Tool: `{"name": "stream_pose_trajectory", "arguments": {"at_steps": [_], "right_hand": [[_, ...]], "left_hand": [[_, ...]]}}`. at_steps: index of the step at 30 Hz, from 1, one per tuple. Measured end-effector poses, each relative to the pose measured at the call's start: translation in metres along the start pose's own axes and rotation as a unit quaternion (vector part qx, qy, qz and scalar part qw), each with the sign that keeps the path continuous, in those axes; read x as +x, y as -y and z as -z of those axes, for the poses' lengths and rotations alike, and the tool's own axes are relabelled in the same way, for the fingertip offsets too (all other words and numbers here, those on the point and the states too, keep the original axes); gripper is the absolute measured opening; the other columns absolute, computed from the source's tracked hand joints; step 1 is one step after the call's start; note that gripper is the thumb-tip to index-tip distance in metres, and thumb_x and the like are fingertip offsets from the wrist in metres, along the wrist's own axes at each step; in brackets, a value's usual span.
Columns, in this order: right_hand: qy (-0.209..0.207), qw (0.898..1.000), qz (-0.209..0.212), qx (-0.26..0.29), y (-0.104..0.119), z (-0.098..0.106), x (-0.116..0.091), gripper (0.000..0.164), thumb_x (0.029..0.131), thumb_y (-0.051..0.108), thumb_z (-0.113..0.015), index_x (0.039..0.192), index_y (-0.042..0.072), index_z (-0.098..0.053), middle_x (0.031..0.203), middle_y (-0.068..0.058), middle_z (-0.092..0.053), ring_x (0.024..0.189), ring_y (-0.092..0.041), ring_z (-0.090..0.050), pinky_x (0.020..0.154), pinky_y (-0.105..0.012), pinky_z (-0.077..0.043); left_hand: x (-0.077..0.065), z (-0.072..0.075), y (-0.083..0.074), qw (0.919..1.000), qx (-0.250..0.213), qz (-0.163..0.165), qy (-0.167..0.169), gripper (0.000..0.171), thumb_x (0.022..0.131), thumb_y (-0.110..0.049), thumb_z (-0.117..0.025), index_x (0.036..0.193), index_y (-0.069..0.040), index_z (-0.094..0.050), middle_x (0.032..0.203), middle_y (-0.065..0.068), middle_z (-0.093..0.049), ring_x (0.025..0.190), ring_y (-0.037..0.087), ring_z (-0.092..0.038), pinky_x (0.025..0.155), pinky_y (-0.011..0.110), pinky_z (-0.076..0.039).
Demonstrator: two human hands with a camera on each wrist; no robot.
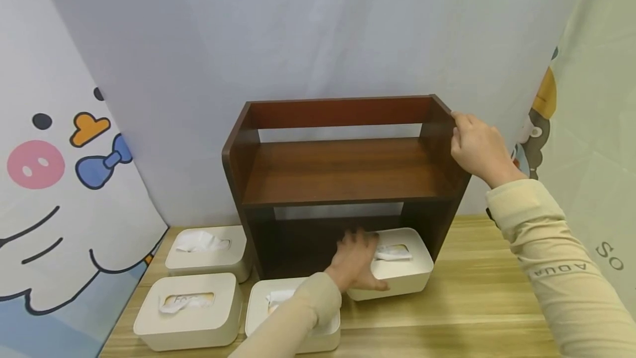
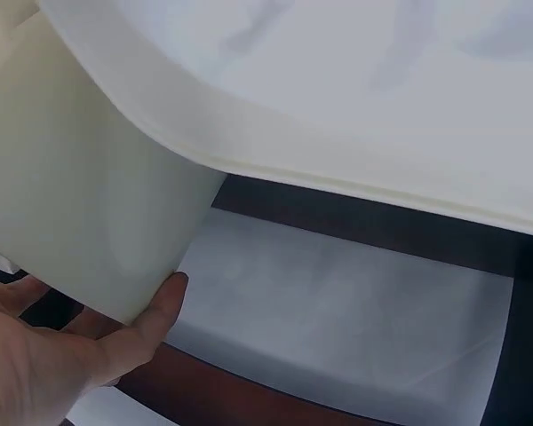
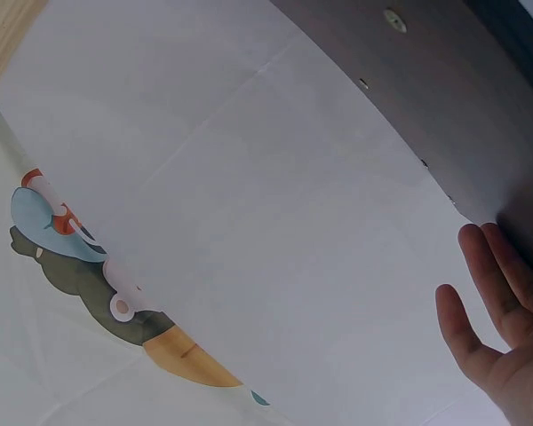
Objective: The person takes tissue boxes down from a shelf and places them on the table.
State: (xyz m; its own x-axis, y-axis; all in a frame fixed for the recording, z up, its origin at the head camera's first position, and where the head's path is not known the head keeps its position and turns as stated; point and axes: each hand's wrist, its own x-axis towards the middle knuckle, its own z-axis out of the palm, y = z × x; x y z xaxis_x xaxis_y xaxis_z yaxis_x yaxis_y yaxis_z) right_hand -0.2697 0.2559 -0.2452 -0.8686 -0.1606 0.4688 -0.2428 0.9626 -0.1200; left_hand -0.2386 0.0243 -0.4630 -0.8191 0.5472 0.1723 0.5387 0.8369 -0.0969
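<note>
A brown two-tier desktop shelf point(image 1: 348, 170) stands on the wooden table. My right hand point(image 1: 479, 145) grips the upper edge of its right side panel; in the right wrist view several fingers point(image 3: 506, 271) lie along the panel's outer face. A cream tissue box point(image 1: 407, 275) sits at the lower right compartment, its front sticking out. My left hand point(image 1: 354, 264) rests spread over that box's left end, the thumb low toward its front. In the left wrist view a fingertip point(image 2: 171, 288) touches the edge of the box wall point(image 2: 98, 186).
Left of the shelf stand two more cream tissue boxes, one at the back point(image 1: 211, 261) and one in front point(image 1: 189, 319). Another tissue box point(image 1: 258, 314) lies under my left forearm, partly hidden. A white curtain point(image 1: 308, 32) hangs behind, with printed cartoon cloths at both sides.
</note>
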Motion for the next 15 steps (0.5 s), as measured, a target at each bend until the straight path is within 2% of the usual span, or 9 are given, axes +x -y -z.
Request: {"name": "stream_pose_trajectory", "arguments": {"at_steps": [3, 8, 15], "right_hand": [[0.0, 1.0, 0.0, 0.001, 0.0, 0.0, 0.0, 0.043, 0.094, 0.009, -0.031, 0.131, -0.011, -0.038, 0.123, -0.033, -0.046, 0.111, -0.049, -0.045, 0.085, -0.059, -0.038], [-0.001, 1.0, 0.002, 0.002, 0.001, -0.001, 0.001, 0.043, 0.093, 0.009, -0.031, 0.131, -0.011, -0.039, 0.123, -0.033, -0.047, 0.11, -0.049, -0.045, 0.085, -0.059, -0.038], [-0.015, 1.0, 0.006, 0.002, 0.0, -0.002, 0.002, 0.042, 0.093, 0.008, -0.031, 0.129, -0.011, -0.04, 0.12, -0.033, -0.048, 0.108, -0.049, -0.047, 0.083, -0.059, -0.039]], "left_hand": [[-0.004, 0.001, -0.003, 0.9998, 0.014, -0.008, 0.008, 0.104, 0.053, -0.082, -0.059, 0.133, -0.019, -0.037, 0.127, 0.015, -0.044, 0.11, 0.036, -0.049, 0.078, 0.045, -0.049], [-0.014, 0.003, -0.009, 0.9984, 0.033, -0.019, 0.043, 0.105, 0.057, -0.085, -0.052, 0.138, -0.021, -0.033, 0.131, 0.015, -0.041, 0.113, 0.036, -0.048, 0.08, 0.045, -0.049], [-0.025, 0.004, -0.021, 0.9961, 0.024, -0.042, 0.074, 0.102, 0.059, -0.085, -0.05, 0.14, -0.025, -0.031, 0.132, 0.012, -0.039, 0.114, 0.033, -0.045, 0.082, 0.043, -0.048]]}}
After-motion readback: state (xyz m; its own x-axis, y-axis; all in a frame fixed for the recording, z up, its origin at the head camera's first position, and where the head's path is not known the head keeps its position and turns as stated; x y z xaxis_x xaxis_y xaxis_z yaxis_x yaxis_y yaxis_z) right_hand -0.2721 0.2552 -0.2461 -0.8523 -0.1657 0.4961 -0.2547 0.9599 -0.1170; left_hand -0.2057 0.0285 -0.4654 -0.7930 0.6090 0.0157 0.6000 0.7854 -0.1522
